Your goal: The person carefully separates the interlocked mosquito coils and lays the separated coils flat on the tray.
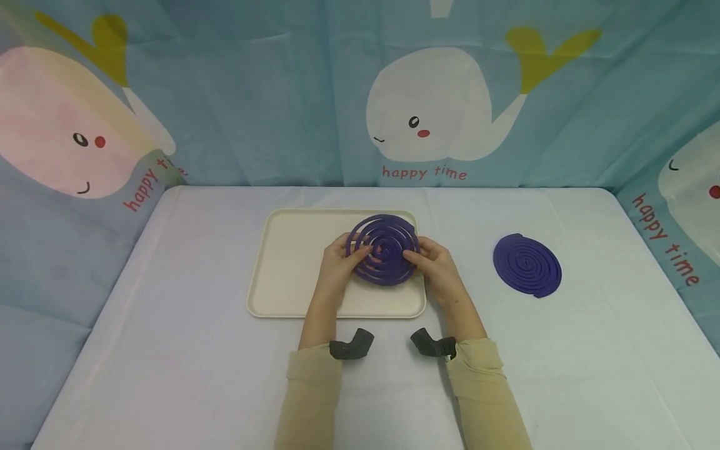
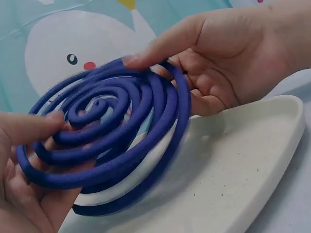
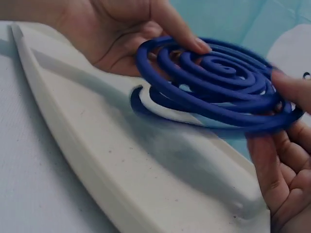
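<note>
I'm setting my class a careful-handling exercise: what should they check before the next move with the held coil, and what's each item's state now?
1. Left hand grips the held coil: ok.
2. Right hand pinches its opposite side: ok.
3. Held coil raised above the tray: ok.
4. Its rings closed up: not ok, gaps show.
5. Second coil apart from the tray: ok.
6. Held coil's stiffness: cannot tell.

On the white table (image 1: 169, 375) — cream tray (image 1: 295, 262), flat purple coil (image 1: 527, 265)

Khaki left sleeve (image 1: 308, 412), matching right sleeve (image 1: 489, 406), folded cuffs (image 1: 315, 364), bent black device (image 1: 352, 345) at each wrist
</note>
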`<control>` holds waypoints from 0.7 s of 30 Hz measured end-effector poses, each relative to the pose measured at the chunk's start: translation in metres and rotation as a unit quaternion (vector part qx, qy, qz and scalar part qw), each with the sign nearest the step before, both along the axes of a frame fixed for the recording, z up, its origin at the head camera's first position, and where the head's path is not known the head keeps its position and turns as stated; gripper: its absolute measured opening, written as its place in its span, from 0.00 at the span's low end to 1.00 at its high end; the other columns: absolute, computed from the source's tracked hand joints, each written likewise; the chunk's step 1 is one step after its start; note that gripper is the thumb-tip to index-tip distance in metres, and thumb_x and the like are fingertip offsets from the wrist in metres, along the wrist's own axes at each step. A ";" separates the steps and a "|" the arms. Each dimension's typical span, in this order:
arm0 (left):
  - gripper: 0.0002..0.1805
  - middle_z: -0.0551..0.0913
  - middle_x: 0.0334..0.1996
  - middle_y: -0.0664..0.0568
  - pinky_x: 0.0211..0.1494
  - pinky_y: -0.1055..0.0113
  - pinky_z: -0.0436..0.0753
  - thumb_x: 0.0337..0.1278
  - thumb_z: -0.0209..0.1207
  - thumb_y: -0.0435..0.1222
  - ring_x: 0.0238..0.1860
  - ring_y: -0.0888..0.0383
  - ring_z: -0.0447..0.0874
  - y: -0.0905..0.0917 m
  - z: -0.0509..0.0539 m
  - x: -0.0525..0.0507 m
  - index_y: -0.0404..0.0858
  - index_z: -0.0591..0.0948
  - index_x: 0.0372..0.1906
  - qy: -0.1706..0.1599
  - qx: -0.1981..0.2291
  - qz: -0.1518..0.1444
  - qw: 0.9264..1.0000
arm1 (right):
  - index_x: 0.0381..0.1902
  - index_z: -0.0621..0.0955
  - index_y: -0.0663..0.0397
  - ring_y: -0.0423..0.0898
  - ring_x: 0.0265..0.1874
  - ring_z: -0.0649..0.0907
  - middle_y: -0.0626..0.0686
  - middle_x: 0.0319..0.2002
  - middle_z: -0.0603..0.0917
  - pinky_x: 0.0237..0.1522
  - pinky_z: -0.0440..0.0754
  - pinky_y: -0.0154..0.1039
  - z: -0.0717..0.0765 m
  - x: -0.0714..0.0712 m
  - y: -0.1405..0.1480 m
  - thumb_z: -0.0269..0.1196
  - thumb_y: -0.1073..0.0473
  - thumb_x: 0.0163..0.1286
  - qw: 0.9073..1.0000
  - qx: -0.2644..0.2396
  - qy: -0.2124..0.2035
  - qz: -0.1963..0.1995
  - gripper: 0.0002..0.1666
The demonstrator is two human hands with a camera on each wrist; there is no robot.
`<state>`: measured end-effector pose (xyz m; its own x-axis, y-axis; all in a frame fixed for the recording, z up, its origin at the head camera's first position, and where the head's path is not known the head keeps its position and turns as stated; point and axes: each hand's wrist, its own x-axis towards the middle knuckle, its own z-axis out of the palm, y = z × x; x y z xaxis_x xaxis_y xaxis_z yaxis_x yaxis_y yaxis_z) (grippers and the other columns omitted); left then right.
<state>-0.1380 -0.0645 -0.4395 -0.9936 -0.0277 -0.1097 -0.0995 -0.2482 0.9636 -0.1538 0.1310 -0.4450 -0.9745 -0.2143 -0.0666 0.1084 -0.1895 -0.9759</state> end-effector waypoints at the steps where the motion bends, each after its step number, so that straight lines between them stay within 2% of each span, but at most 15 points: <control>1: 0.13 0.84 0.38 0.47 0.48 0.69 0.81 0.56 0.61 0.29 0.39 0.59 0.83 0.000 0.000 0.000 0.30 0.77 0.46 0.004 -0.016 0.000 1.000 | 0.41 0.77 0.60 0.39 0.29 0.84 0.45 0.31 0.86 0.35 0.79 0.30 0.000 0.000 0.000 0.59 0.70 0.61 1.000 0.006 0.000 0.000 0.10; 5: 0.12 0.85 0.40 0.44 0.48 0.71 0.80 0.54 0.63 0.30 0.40 0.59 0.83 0.001 -0.001 -0.001 0.30 0.80 0.44 0.019 -0.090 0.019 0.996 | 0.36 0.79 0.58 0.39 0.29 0.84 0.45 0.28 0.86 0.36 0.80 0.30 0.000 0.000 -0.001 0.60 0.71 0.61 1.000 0.014 -0.004 -0.008 0.07; 8: 0.11 0.85 0.38 0.43 0.46 0.72 0.81 0.53 0.64 0.30 0.37 0.60 0.84 0.000 -0.001 -0.001 0.29 0.81 0.42 0.023 -0.114 0.027 0.993 | 0.34 0.80 0.55 0.39 0.28 0.84 0.45 0.28 0.86 0.37 0.80 0.31 -0.001 -0.001 -0.001 0.60 0.71 0.62 1.000 0.011 -0.004 -0.012 0.07; 13: 0.10 0.86 0.29 0.47 0.45 0.71 0.82 0.54 0.63 0.27 0.31 0.60 0.85 -0.001 0.001 -0.001 0.27 0.80 0.41 0.023 -0.081 0.013 0.996 | 0.30 0.81 0.51 0.38 0.27 0.83 0.44 0.27 0.85 0.35 0.79 0.30 -0.002 -0.002 -0.001 0.60 0.71 0.62 1.000 0.013 -0.002 -0.017 0.09; 16: 0.11 0.85 0.26 0.50 0.44 0.71 0.82 0.55 0.61 0.27 0.31 0.60 0.84 -0.002 0.002 -0.001 0.25 0.79 0.42 0.017 -0.052 0.003 0.999 | 0.28 0.81 0.49 0.38 0.27 0.82 0.44 0.26 0.84 0.34 0.78 0.30 -0.002 -0.002 -0.001 0.60 0.71 0.62 1.000 0.015 -0.003 -0.020 0.11; 21: 0.11 0.84 0.25 0.54 0.34 0.73 0.82 0.55 0.59 0.23 0.27 0.62 0.83 -0.003 0.001 -0.001 0.21 0.78 0.43 0.012 -0.015 0.003 1.000 | 0.26 0.82 0.46 0.38 0.26 0.82 0.44 0.24 0.84 0.36 0.77 0.30 -0.003 -0.001 0.000 0.58 0.71 0.63 1.000 0.007 -0.014 -0.017 0.14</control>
